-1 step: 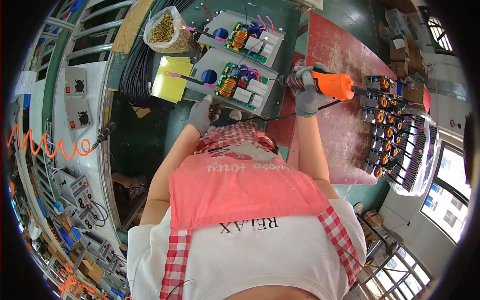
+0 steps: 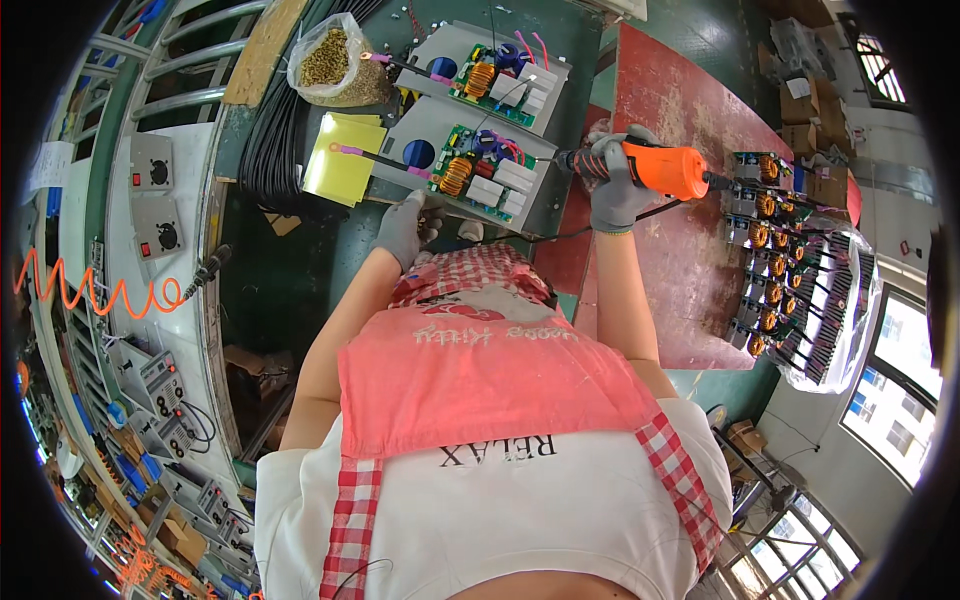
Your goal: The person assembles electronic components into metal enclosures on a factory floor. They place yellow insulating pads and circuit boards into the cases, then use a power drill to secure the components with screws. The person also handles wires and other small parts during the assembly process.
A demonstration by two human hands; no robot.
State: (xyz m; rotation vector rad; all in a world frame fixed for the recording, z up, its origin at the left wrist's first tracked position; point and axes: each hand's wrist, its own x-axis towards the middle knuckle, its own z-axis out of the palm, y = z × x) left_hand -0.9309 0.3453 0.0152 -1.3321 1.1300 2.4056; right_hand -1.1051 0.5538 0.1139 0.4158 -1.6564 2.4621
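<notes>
My right hand, in a grey glove, grips an orange electric screwdriver held sideways over the red table, its tip pointing left toward a grey metal plate carrying a circuit board. My left hand, also gloved, rests with curled fingers at the near edge of that plate. Something small and brass-coloured shows at its fingertips, and whether it holds anything is unclear. A second plate with a board lies just beyond the first.
A clear bag of brass screws and a yellow sheet lie left of the plates, beside black cables. Several finished boards are stacked on the right of the table. An orange coiled hose hangs at left.
</notes>
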